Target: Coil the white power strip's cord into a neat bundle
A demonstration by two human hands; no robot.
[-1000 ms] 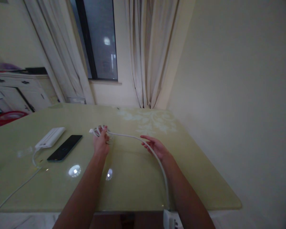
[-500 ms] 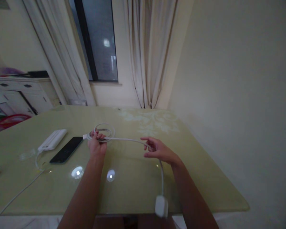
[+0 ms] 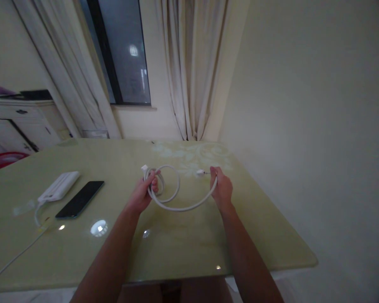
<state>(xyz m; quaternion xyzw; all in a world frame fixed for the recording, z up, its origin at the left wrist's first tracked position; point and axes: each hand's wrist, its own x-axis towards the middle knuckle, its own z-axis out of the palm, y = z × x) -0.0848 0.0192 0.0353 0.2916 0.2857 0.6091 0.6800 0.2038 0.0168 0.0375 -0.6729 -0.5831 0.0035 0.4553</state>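
A white cable (image 3: 180,209) is partly coiled between my two hands above the table. My left hand (image 3: 144,191) is closed around the coil's left side, and a white connector end (image 3: 144,168) sticks up past the thumb. My right hand (image 3: 221,188) pinches the cable nearer its other end. From its fingertips a white plug (image 3: 201,172) points left, towards the coil. The cable sags in a wide arc from one hand to the other.
On the left of the glossy table (image 3: 183,256) lies a black phone (image 3: 80,200). Beside it is a white power bank (image 3: 59,186) with a white lead (image 3: 19,254) running off the front-left edge. A wall stands along the right, curtains and a window behind.
My right hand has risen and turned, bringing the plug up from the table's front edge. The stretched cable now curves into a loop. My left hand has shifted slightly right with the coil.
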